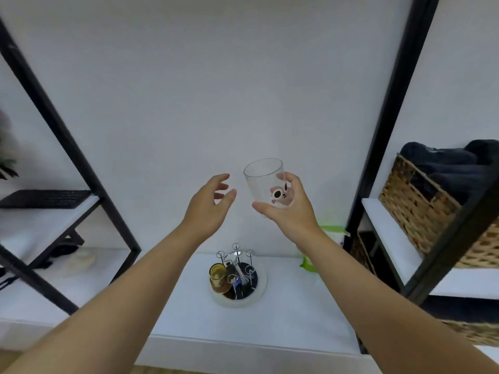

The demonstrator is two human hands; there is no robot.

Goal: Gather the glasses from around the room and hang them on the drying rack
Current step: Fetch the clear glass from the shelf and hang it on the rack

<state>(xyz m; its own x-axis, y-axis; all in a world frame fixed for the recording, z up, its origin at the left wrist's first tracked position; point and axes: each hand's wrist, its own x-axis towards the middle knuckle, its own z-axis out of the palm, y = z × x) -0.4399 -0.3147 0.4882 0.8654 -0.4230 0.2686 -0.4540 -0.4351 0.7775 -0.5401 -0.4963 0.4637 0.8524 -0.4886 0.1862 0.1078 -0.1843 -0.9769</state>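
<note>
My right hand grips a clear glass with a pink cartoon print, held upright in the air with its mouth upward. Just left of the glass, my left hand hovers with fingers spread, holding nothing and a small gap from the glass. Far below both hands stands the drying rack, a round white base with thin metal prongs, on a low white shelf. An amber glass hangs on the rack's left side, along with a darker glass beside it.
Black metal shelf frames rise on both sides. A woven basket with dark cloth sits on the right shelf. A green and white object stands behind my right forearm. A dark keyboard lies on the left shelf.
</note>
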